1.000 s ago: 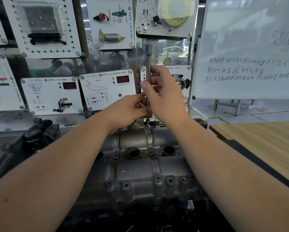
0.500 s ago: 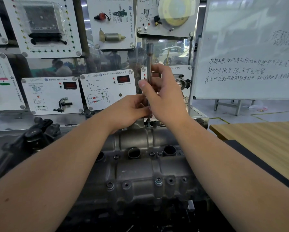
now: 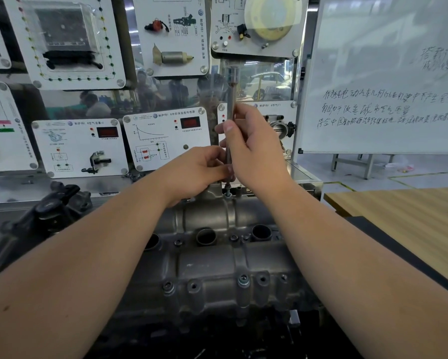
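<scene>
Right hand point(image 3: 256, 151) grips upright extension bar point(image 3: 232, 98) | left hand point(image 3: 197, 169) pinches its lower end

Both bare forearms are reaching forward and meeting at centre. The right hand point(image 3: 256, 151) is standing upright, thumb and fingers curling round the extension bar point(image 3: 232, 97). The left hand point(image 3: 199, 168), just below, is pinching the bar's lower end.
</scene>
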Demonstrator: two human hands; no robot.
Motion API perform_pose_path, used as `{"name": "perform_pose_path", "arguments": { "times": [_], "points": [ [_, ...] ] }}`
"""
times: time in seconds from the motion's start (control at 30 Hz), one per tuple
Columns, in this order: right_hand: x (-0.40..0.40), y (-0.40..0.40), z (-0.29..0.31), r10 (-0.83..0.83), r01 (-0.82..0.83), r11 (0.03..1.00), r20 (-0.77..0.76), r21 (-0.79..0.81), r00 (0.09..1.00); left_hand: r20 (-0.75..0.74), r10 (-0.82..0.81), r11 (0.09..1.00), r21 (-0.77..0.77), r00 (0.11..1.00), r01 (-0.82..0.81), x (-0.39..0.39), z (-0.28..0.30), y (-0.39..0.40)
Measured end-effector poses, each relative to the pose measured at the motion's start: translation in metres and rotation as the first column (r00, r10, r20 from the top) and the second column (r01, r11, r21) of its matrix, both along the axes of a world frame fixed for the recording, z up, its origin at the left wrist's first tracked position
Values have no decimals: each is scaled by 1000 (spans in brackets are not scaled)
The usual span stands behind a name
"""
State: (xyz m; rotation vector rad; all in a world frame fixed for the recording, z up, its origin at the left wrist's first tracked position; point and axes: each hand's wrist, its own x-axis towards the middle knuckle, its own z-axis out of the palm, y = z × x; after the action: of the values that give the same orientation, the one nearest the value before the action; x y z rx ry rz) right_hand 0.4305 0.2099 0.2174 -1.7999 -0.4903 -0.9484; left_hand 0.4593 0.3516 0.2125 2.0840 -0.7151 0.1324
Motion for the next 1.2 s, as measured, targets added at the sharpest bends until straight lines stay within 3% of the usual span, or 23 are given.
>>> {"name": "perform_pose_path", "arguments": {
  "times": [1.2],
  "points": [
    [-2, 0, 2, -29, 27, 997, -25, -79, 999, -2, -28, 1000, -8, 1000, 28, 3, -1, 2]
  ]
}}
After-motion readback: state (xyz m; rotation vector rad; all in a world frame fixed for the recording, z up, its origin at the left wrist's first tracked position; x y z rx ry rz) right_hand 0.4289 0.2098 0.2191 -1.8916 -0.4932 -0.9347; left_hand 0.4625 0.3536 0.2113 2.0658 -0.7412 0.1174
